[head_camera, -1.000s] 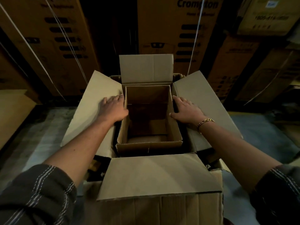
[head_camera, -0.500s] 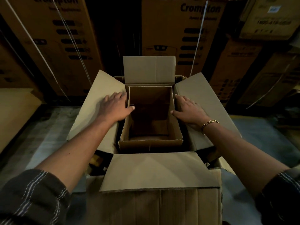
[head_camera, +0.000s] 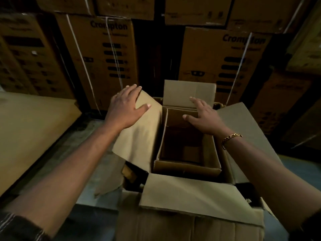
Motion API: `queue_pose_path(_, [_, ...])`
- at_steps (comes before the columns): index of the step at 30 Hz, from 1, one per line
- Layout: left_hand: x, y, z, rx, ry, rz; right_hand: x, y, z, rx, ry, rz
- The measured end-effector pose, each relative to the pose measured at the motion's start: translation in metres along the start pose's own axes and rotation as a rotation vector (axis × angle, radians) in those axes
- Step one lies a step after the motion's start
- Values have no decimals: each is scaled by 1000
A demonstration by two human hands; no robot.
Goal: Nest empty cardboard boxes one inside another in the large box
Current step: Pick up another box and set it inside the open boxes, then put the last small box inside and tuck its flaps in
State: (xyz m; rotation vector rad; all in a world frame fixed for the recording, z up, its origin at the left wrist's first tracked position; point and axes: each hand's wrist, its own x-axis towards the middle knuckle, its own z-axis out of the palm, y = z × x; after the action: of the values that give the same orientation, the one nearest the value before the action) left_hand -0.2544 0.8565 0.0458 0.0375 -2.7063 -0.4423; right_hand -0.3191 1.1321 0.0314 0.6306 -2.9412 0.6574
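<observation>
The large cardboard box (head_camera: 173,226) stands open on the floor in front of me. A smaller empty box (head_camera: 185,168) sits upright inside it, its top open. My left hand (head_camera: 125,108) grips the far corner of the large box's left flap (head_camera: 139,140), fingers behind it and thumb on its face, and the flap is raised. My right hand (head_camera: 203,117) reaches over the small box with straight spread fingers, its fingertips at the foot of the upright back flap (head_camera: 189,92). The right flap (head_camera: 243,122) and near flap (head_camera: 191,195) lie folded outward.
Tall printed cartons (head_camera: 107,63) are stacked close behind the large box and to the right (head_camera: 234,66). A big flat cardboard sheet (head_camera: 34,129) lies at the left. Grey floor (head_camera: 97,193) shows between the sheet and the box.
Both hands have left the small box's sides. My left hand moved up to the left flap's far corner and lifted the flap. My right hand moved forward to the back flap.
</observation>
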Motion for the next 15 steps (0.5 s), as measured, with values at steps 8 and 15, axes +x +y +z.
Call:
queue_pose_path(8, [-51,-135,-69,-79,96,-197,49,-133,36,246,-47,-136])
queue_pose_path(15, [-125,-292,-143,-360,213,-463,92,-305,118,607,-184,-221])
